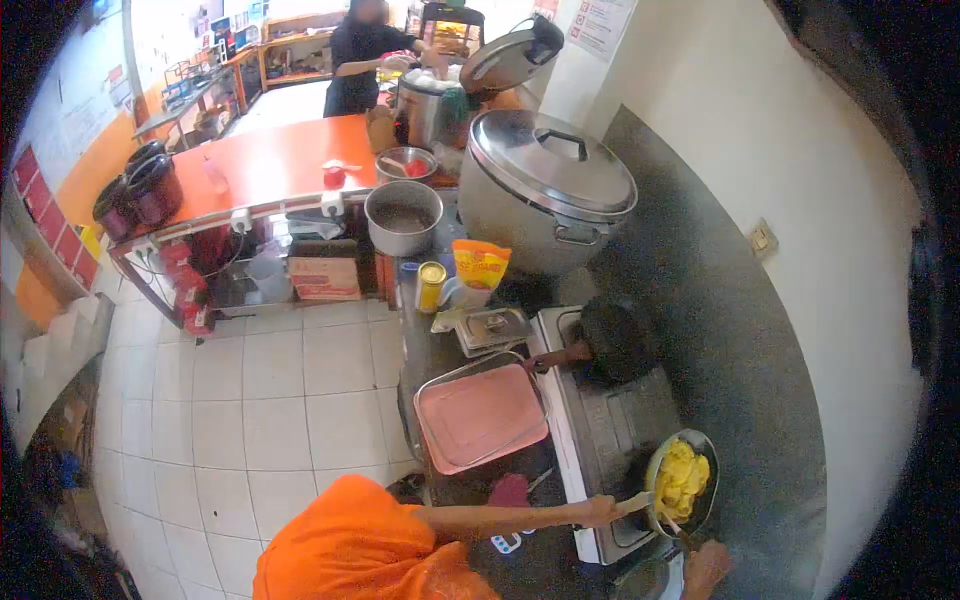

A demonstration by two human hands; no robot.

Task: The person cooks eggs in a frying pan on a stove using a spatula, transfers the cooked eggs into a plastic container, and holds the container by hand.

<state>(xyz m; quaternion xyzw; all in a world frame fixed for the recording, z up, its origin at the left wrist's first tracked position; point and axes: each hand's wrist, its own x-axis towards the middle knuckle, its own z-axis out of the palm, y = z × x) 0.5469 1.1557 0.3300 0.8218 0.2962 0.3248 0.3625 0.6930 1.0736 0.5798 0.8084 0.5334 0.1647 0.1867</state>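
Observation:
Scrambled-looking yellow food [683,478] lies in a pan [713,505] on the right part of a gas stove [612,425]. My left hand [598,511] is closed on the pan's pale handle [634,503], at the pan's left side. Below the pan, my right hand [708,566] is wrapped round a utensil [684,538] whose tip reaches into the yellow food. A dark pan [618,340] with a brown handle sits on the stove's far burner.
A pink tray [482,415] lies left of the stove. Beyond stand a lidded metal container [491,328], a yellow can [431,287], a yellow pouch [481,264] and a large steel pot [550,190]. A person [362,60] works at another pot behind the orange table [270,160].

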